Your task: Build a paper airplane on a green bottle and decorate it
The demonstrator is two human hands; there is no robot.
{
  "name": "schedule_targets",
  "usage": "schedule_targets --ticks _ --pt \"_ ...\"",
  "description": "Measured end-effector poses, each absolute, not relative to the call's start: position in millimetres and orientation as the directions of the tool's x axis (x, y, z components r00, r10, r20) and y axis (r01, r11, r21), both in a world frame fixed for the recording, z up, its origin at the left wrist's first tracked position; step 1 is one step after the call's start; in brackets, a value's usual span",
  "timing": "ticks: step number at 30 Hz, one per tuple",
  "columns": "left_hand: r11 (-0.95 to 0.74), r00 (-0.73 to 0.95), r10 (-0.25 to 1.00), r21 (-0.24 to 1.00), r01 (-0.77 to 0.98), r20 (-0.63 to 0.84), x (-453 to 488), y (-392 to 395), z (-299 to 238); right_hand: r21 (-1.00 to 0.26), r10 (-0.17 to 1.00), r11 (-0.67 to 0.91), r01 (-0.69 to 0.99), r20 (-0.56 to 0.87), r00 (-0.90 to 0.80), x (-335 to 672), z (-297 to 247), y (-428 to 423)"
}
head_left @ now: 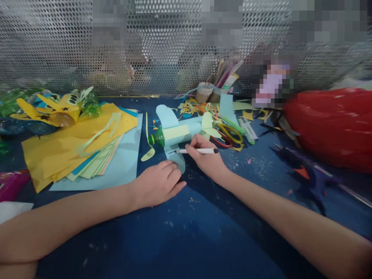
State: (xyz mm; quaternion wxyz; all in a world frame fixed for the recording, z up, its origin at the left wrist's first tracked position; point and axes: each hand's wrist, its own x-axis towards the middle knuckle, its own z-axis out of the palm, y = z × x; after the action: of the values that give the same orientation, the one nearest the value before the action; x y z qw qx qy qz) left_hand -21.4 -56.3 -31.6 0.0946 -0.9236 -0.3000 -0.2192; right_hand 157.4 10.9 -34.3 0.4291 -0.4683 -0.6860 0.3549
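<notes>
A plane-like model made from a plastic bottle lies on its side on the blue table. Light blue paper wraps its body, with a pale green strip along it. One blue paper wing points away from me; the near wing points toward me. My right hand is closed around a white marker, its tip at the near wing, where a short dark line shows. Beside that wing my left hand rests palm down, thumb apart and fingers loosely bent at the wing's edge, holding nothing visible.
Yellow sheets and blue paper lie left, near a yellow star-decorated craft. Scissors and paper scraps lie behind the model. At right are a purple glue gun and a red bulky object. Perforated metal stands behind.
</notes>
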Motion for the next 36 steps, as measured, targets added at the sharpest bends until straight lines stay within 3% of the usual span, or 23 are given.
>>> schedule_targets --ticks 7,20,36 --pt "-0.808 0.717 0.492 -0.048 0.588 0.493 -21.9 -55.9 -30.4 -0.876 0.944 0.325 0.356 0.28 -0.173 162.8 -35.1 13.1" --pt "-0.81 0.717 0.508 -0.018 0.586 0.478 -23.8 -55.9 -30.7 -0.883 0.878 0.384 0.268 0.259 -0.403 162.7 -31.3 5.2" --pt "-0.812 0.732 0.495 -0.052 0.582 0.468 -21.3 -56.5 -29.2 -0.873 0.929 0.317 0.371 0.207 -0.307 158.4 -35.5 10.9"
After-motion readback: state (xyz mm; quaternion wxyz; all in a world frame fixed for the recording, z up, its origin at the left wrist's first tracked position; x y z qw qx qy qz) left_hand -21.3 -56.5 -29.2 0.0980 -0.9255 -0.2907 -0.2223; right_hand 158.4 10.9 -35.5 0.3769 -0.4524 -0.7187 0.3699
